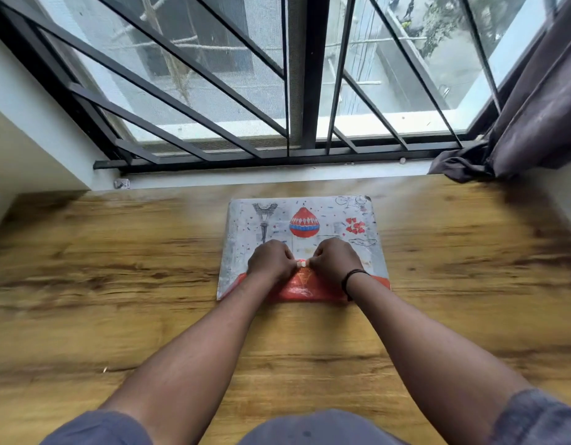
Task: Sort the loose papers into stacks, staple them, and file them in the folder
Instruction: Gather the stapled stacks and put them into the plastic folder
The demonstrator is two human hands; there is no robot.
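A printed folder, grey with a red balloon, a tower and hearts, lies flat on the wooden table near the window. Its red flap points toward me. My left hand and my right hand rest side by side on the folder's near half, fingers curled. Both pinch a small white clasp on the flap between them. No loose papers or stapler show.
A barred window runs behind the table's far edge. A dark curtain hangs at the right and spills onto the sill. A white wall stands at the left. A black band circles my right wrist.
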